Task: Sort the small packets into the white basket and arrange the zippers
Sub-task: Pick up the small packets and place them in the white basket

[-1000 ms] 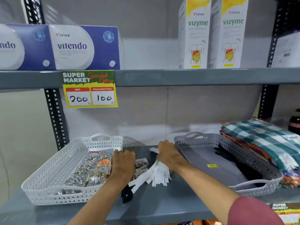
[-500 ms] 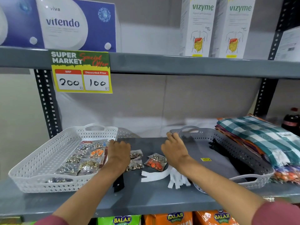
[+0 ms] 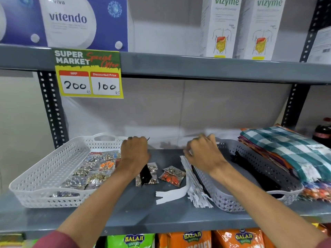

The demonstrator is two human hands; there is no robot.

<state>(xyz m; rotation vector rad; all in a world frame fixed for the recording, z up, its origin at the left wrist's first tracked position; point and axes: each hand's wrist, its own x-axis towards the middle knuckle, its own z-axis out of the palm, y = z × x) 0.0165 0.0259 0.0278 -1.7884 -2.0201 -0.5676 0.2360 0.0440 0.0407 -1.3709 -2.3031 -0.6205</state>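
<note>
The white basket (image 3: 44, 169) stands on the left of the grey shelf and holds several small packets (image 3: 93, 169) of trinkets. Two more packets lie on the shelf between my hands: a clear one (image 3: 152, 179) and one with orange pieces (image 3: 172, 177). My left hand (image 3: 134, 154) is closed on a black zipper (image 3: 145, 174) that hangs down over the clear packet. My right hand (image 3: 202, 153) grips the far end of a bundle of white zippers (image 3: 194, 187), which lies against the grey basket (image 3: 223, 199). One white zipper (image 3: 170, 193) lies loose beside the bundle.
Black zippers (image 3: 250, 169) lie inside the grey basket. Folded checked cloths (image 3: 286, 149) are stacked at the right, with a dark bottle (image 3: 322, 133) behind them. The upper shelf (image 3: 197, 68) hangs low overhead with a price tag (image 3: 89, 74). Snack bags (image 3: 193, 238) sit below.
Both hands moved toward the back of the shelf. The left hand lifted the black zipper off the shelf. The right hand took hold of the white bundle's far end by the grey basket.
</note>
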